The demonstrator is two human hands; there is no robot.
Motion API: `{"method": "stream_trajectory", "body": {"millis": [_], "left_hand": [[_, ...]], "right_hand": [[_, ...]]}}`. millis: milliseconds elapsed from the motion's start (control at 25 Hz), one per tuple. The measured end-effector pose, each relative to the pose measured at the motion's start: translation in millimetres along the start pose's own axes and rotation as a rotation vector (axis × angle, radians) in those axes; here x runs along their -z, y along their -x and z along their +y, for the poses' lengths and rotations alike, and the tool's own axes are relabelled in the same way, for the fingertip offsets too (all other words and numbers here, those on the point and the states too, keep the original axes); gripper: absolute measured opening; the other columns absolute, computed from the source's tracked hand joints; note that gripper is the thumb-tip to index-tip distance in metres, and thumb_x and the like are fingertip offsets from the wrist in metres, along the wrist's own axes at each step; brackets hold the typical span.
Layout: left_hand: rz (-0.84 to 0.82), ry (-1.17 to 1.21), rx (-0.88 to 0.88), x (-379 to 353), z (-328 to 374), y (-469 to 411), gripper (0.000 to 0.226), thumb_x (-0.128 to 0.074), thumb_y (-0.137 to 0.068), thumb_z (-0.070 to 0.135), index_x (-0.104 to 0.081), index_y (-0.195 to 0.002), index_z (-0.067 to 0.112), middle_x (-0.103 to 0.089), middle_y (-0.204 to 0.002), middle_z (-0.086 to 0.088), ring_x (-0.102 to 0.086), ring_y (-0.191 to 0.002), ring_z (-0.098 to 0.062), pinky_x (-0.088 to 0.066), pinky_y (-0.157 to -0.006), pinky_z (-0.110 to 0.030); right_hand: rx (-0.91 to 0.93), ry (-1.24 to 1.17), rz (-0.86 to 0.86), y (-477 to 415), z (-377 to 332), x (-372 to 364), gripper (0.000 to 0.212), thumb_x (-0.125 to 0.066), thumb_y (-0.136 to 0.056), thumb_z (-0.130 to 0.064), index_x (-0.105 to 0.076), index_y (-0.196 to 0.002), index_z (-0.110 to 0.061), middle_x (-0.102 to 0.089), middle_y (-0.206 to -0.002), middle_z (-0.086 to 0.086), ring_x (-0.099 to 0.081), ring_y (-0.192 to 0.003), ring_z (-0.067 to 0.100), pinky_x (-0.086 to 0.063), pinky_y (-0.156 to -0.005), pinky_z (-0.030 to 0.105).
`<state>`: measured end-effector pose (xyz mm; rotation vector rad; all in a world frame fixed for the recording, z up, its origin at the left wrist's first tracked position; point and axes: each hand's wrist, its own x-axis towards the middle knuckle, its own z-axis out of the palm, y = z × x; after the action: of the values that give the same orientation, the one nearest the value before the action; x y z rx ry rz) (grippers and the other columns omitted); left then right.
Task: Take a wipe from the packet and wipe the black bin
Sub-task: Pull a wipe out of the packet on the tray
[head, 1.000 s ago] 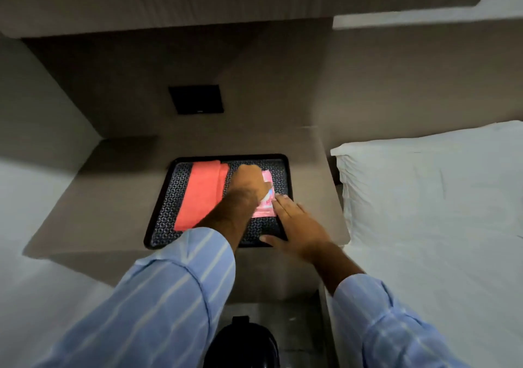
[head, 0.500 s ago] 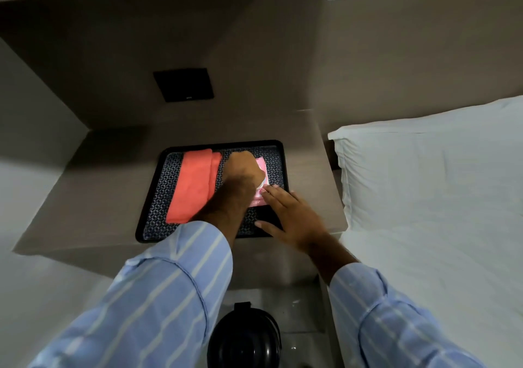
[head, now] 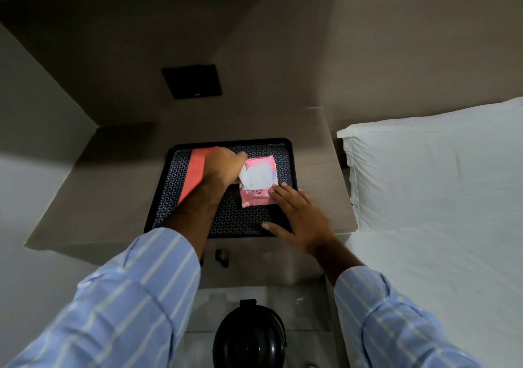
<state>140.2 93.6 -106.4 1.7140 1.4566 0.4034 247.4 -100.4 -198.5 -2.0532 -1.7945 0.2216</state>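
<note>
A pink wipe packet [head: 256, 197] lies on a black patterned tray [head: 293, 166] on the bedside shelf. My left hand [head: 223, 166] is at the packet's left edge, fingers pinched on the white flap [head: 254, 176] on its top. Whether a wipe comes out with it I cannot tell. My right hand [head: 302, 217] lies flat with fingers spread, its fingertips resting on the packet's lower right corner. The round black bin [head: 249, 342] stands on the floor below the shelf, between my two sleeves, untouched.
A folded red cloth [head: 195, 169] lies on the tray's left side, partly under my left arm. The grey shelf [head: 99, 197] sits in a wall niche with a black wall plate [head: 192, 81]. A white pillow [head: 424, 169] and bed fill the right.
My left hand has shifted left off the packet and lifted the white flap, uncovering the packet's top. My right hand stays pressed at the packet's corner. The view has tilted down, showing more of the bin.
</note>
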Motion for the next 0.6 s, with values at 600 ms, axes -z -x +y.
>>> {"method": "stream_trajectory", "body": {"millis": [600], "left_hand": [[-0.216,-1.105,-0.789,-6,11,-4,0.05,-0.06,-0.089,0.047,-0.065,-0.129,0.018,-0.064,-0.132,-0.005,-0.054,-0.125,-0.025,-0.043,-0.105,-0.04]], "right_hand": [[0.008,-0.009,0.002,-2,2,-3,0.088,-0.036,-0.091,-0.075,-0.029,-0.158,-0.019,-0.028,-0.167,-0.002,-0.014,-0.156,0.013,-0.011,-0.127,0.043]]}}
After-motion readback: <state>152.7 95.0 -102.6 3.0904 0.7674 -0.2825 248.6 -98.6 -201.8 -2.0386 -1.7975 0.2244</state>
